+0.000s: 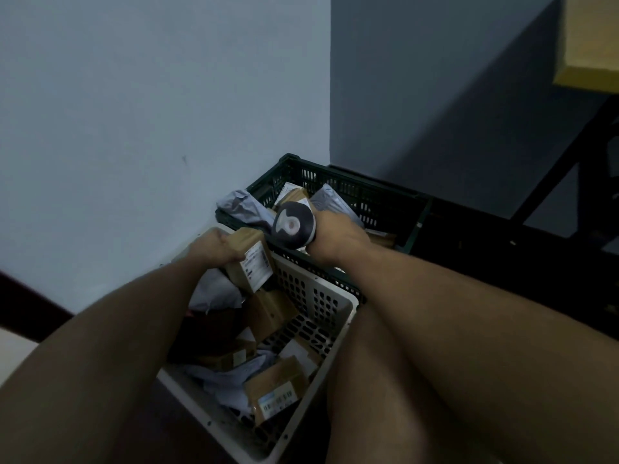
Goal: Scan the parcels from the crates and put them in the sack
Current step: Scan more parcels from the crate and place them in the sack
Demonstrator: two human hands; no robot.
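Brown cardboard parcel (250, 262), seen from the head camera, is gripped at its top end by the left hand (214, 246), fingers curled round it, white label facing up and toward the scanner. Just right of those fingers, the right hand (338, 237) wraps a handheld scanner (294, 226), its rounded head tilted toward the label, close but apart. Below the left fingers sits a white crate (330, 308) holding more boxes and grey mailers; beyond the right fingers, a dark green crate (361, 192) holds others. No sack is in view. This appears to be the scanning step; next, the parcel likely needs carrying to the sack, wherever it lies.
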